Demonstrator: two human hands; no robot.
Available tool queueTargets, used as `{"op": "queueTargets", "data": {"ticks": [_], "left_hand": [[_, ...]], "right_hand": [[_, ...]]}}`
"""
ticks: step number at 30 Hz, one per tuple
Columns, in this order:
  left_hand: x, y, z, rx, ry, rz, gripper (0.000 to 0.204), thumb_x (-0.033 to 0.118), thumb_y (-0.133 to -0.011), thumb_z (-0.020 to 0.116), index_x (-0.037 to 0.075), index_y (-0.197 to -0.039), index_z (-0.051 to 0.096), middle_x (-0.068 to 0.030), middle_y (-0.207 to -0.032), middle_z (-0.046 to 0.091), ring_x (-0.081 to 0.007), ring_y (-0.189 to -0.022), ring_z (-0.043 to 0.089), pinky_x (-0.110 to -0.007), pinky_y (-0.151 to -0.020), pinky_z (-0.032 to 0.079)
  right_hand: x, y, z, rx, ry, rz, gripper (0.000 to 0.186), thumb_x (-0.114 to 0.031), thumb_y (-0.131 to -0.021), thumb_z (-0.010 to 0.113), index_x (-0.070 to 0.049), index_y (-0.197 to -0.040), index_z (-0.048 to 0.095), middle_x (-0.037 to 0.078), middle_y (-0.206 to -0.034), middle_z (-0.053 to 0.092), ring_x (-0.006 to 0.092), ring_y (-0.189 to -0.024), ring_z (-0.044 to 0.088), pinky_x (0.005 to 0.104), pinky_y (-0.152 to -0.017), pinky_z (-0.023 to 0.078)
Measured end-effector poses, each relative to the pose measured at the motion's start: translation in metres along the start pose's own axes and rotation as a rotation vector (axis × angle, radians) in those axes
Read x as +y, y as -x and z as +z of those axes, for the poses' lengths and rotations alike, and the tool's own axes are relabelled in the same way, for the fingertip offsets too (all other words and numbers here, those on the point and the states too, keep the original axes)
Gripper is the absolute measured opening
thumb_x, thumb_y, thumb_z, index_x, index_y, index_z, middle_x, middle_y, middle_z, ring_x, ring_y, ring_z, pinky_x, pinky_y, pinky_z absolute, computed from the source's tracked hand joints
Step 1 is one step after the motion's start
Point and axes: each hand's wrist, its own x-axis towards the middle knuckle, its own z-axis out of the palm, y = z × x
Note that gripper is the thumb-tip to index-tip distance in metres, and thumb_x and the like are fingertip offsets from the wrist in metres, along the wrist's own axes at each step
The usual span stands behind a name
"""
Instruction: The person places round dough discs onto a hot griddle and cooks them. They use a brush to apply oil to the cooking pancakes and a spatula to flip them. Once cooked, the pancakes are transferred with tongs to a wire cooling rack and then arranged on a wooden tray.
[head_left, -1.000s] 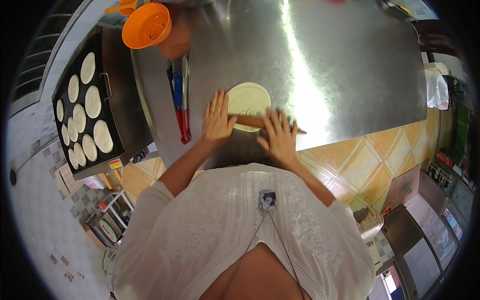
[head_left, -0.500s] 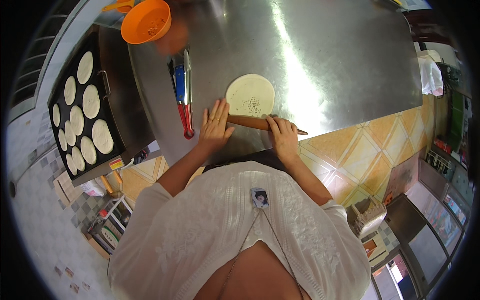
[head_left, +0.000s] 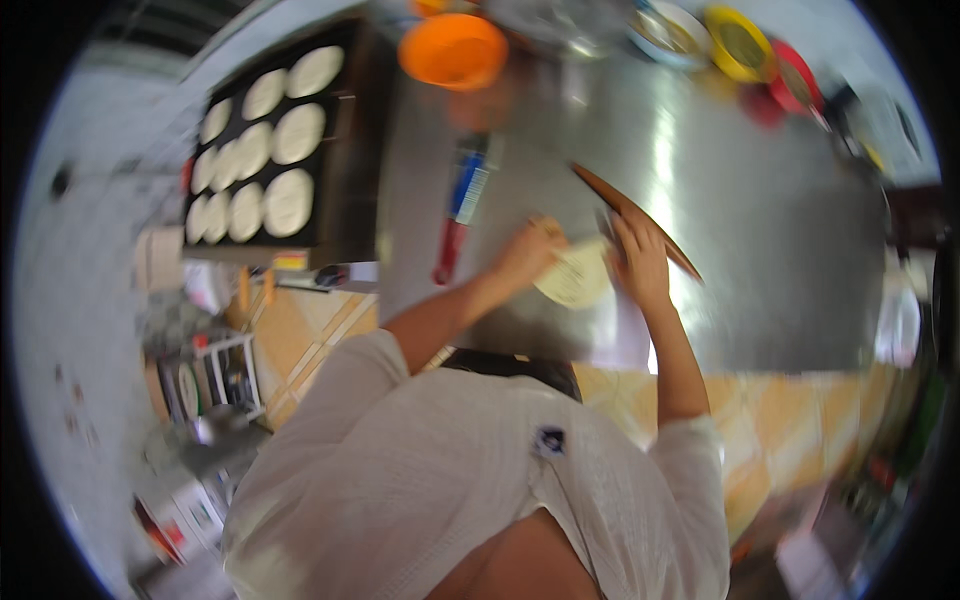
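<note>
A thin, round sheet of dough (head_left: 577, 277) with dark specks lies near the front of the steel table, blurred by motion. Its upper left edge is pinched in the curled fingers of my left hand (head_left: 535, 252). My right hand (head_left: 641, 258) is at the dough's right side, fingers stretched forward against or just beside the rolling pin (head_left: 650, 228). That tapered brown wooden pin lies slanted beyond the dough, not wrapped by my fingers. Left of my left hand are tongs (head_left: 462, 200) with blue and red on them.
A black griddle (head_left: 325, 190) at left carries several pale dough rounds (head_left: 298, 133). Along the steel table's (head_left: 780, 250) far side stand an orange bowl (head_left: 453, 52), a white bowl (head_left: 672, 38), a yellow bowl (head_left: 740, 45) and a red bowl (head_left: 795, 80).
The rolling pin has moved off the dough's near edge to beyond it. My left hand has gone from lying flat to pinching the dough. The view has shifted, showing more bowls.
</note>
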Motion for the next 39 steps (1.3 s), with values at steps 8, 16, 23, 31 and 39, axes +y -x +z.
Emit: {"op": "queueTargets", "data": {"ticks": [8, 16, 23, 31, 39], "left_hand": [[0.025, 0.021, -0.098, -0.176, 0.843, -0.558, 0.02, 0.016, -0.081, 0.065, 0.003, -0.096, 0.061, -0.0107, -0.082, 0.066, -0.0213, -0.068, 0.065, -0.033, -0.06, 0.052], [-0.066, 0.056, -0.296, -0.233, 0.755, -0.54, 0.028, 0.019, -0.086, 0.062, -0.002, -0.103, 0.058, -0.0131, -0.088, 0.067, -0.0138, -0.065, 0.062, -0.029, -0.059, 0.052], [-0.357, 0.129, -0.502, 0.386, -0.173, -0.363, 0.03, 0.024, -0.086, 0.06, 0.005, -0.109, 0.06, -0.019, -0.108, 0.062, -0.0288, -0.091, 0.063, -0.036, -0.077, 0.05], [-0.615, 0.111, -0.582, 0.181, -0.604, -0.618, 0.072, 0.058, -0.091, 0.036, 0.013, -0.145, 0.023, -0.0128, -0.152, 0.017, -0.0298, -0.141, 0.015, -0.054, -0.109, 0.019], [-0.586, 0.086, -0.537, 0.037, -0.547, -0.285, 0.083, 0.063, -0.088, 0.038, 0.003, -0.144, 0.024, -0.0195, -0.15, 0.02, -0.0339, -0.139, 0.017, -0.052, -0.11, 0.016]], "right_hand": [[-0.077, -0.057, -0.043, -0.591, -0.731, 0.389, 0.026, -0.015, -0.083, 0.063, -0.003, -0.106, 0.062, 0.009, -0.1, 0.063, 0.0237, -0.091, 0.06, 0.0355, -0.078, 0.05], [-0.205, -0.109, 0.038, -0.496, -1.892, 0.926, 0.061, -0.04, -0.092, 0.051, -0.005, -0.138, 0.033, 0.012, -0.137, 0.043, 0.0285, -0.125, 0.043, 0.0444, -0.102, 0.038], [-0.382, -0.24, 0.134, -0.548, -2.04, 0.731, 0.063, -0.05, -0.093, 0.043, -0.007, -0.138, 0.036, 0.014, -0.138, 0.042, 0.0334, -0.125, 0.043, 0.0508, -0.102, 0.038], [-0.507, -0.371, 0.194, -0.425, -1.701, 0.786, 0.057, -0.046, -0.095, 0.043, -0.007, -0.136, 0.038, 0.009, -0.135, 0.047, 0.026, -0.123, 0.045, 0.0438, -0.103, 0.037], [-0.579, -0.546, 0.268, -0.217, -1.113, 0.214, 0.049, -0.033, -0.092, 0.056, -0.002, -0.13, 0.049, 0.008, -0.12, 0.058, 0.0147, -0.108, 0.055, 0.0295, -0.092, 0.043]]}}
